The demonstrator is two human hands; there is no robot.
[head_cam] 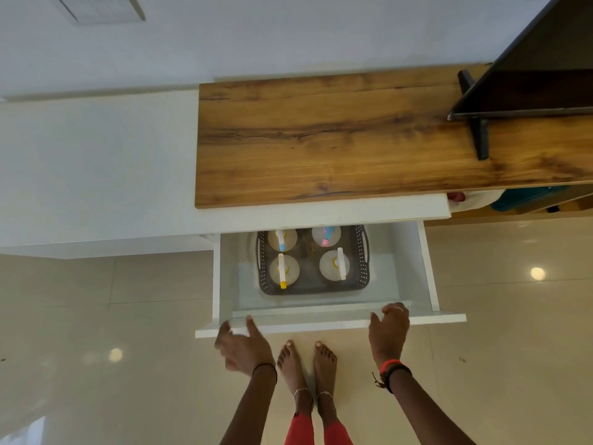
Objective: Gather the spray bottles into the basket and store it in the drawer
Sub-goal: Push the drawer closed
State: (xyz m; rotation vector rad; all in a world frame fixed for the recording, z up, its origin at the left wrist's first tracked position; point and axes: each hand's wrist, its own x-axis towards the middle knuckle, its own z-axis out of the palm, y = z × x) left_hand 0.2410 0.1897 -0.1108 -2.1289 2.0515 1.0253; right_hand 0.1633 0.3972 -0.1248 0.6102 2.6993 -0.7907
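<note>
Head view: your left hand (244, 346) and right hand (389, 329) rest spread, fingers apart, against the front panel of the open white drawer (321, 324), clasping nothing. Inside, one grey perforated plastic basket (364, 261) holds four upright translucent spray bottles (284, 271).

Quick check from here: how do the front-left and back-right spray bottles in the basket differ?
The front-left bottle has a white sprayer with a yellow tip; the back-right bottle has a blue sprayer with a pink tip. The front-left bottle is in full view, while the back-right bottle sits partly under the cabinet edge. Both stand upright in the grey basket inside the open drawer.
</note>
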